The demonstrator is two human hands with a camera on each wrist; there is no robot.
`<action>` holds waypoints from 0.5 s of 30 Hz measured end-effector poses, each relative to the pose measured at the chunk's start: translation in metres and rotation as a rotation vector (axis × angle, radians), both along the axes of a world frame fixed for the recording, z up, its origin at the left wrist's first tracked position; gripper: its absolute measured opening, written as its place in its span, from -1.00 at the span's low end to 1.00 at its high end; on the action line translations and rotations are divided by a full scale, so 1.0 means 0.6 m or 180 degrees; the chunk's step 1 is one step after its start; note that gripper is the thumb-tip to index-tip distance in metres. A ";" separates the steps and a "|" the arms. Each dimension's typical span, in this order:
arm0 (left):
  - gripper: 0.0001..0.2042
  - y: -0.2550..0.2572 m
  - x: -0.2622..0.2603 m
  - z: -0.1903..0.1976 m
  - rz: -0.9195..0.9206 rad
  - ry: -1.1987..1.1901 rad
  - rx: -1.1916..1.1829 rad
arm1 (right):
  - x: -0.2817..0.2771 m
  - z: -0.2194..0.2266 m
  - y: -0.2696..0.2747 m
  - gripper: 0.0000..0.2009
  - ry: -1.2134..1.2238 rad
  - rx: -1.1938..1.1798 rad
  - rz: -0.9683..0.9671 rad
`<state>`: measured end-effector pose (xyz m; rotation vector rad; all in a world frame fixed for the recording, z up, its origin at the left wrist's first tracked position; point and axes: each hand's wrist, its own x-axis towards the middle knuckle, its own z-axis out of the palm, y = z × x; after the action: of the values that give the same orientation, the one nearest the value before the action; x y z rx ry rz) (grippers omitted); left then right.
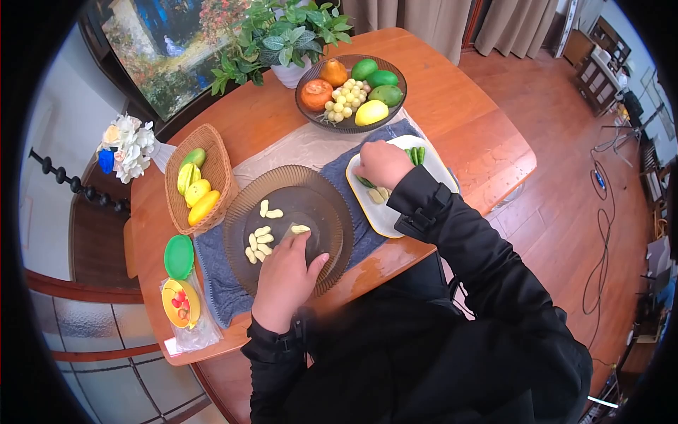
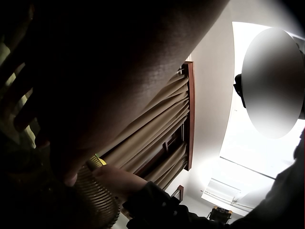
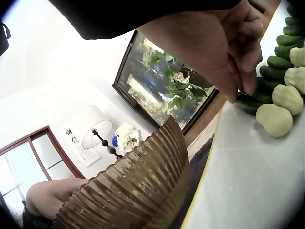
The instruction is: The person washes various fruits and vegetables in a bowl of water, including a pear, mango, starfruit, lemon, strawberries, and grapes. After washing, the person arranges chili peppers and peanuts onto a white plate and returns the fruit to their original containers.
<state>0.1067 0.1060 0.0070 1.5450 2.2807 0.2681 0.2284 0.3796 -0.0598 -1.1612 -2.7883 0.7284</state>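
In the head view, the left hand [image 1: 286,275] reaches over the ribbed brown glass bowl [image 1: 240,212], fingers extended beside a pale peanut-shaped piece [image 1: 300,229]. Several more such pieces [image 1: 262,239] lie in the bowl. The left hand [image 2: 71,105] is very dark in the left wrist view. At the white yellow-rimmed tray [image 1: 385,220], the right hand [image 1: 385,164] is lowered over the green pieces. From the right wrist view, the right hand [image 3: 214,47] pinches the end of a dark green piece [image 3: 250,105] between its fingertips; pale pieces [image 3: 275,120] sit alongside in a row.
Behind the tray stands a fruit bowl [image 1: 312,116], with a potted plant [image 1: 289,71] behind it. A wicker basket [image 1: 224,169] of fruit is left of the glass bowl. A green lid [image 1: 179,256] and yellow container [image 1: 169,311] lie nearer the table's left edge.
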 end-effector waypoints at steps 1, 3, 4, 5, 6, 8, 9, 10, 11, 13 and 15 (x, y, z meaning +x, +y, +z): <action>-0.43 0.002 0.000 -0.001 0.0009 0.0006 -0.0020 | 0.000 -0.005 0.003 -0.66 0.0032 0.0017 0.0025; -0.43 0.003 0.001 0.000 0.0008 0.0010 -0.0029 | 0.000 -0.001 0.001 -0.66 0.0038 -0.0008 0.0036; -0.44 0.002 0.001 0.000 0.0006 0.0014 -0.0033 | 0.001 0.002 -0.001 -0.66 0.0043 -0.0028 0.0044; -0.44 0.001 0.001 -0.001 -0.0002 0.0017 -0.0030 | 0.000 0.003 -0.002 -0.66 0.0047 -0.0025 0.0037; -0.44 0.000 0.000 -0.005 -0.0020 0.0024 0.0009 | 0.000 0.005 -0.002 -0.66 0.0005 -0.0034 0.0015; -0.44 0.003 -0.002 -0.010 -0.0042 0.0033 0.0039 | 0.003 0.004 0.003 -0.66 -0.0033 -0.0052 -0.0011; -0.44 0.003 -0.002 -0.010 -0.0039 0.0028 0.0046 | 0.008 0.006 0.005 -0.67 0.0064 0.0060 0.0015; -0.44 0.003 -0.003 -0.012 -0.0036 0.0023 0.0054 | 0.014 0.007 0.008 -0.67 0.0159 0.0173 0.0043; -0.44 0.001 -0.003 -0.014 -0.0048 0.0018 0.0056 | 0.023 0.008 0.018 -0.67 0.0154 0.0175 0.0030; -0.46 -0.003 -0.004 -0.022 -0.0126 0.0204 0.0249 | 0.052 0.008 0.056 -0.67 0.0404 0.0167 -0.0178; -0.46 -0.005 -0.005 -0.022 -0.0139 0.0173 0.0263 | 0.095 0.012 0.088 -0.67 0.0448 0.0300 -0.0361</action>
<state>0.1039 0.1027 -0.0060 1.6600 2.3006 0.3160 0.2854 0.4327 -0.0524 -1.1901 -2.5885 0.6354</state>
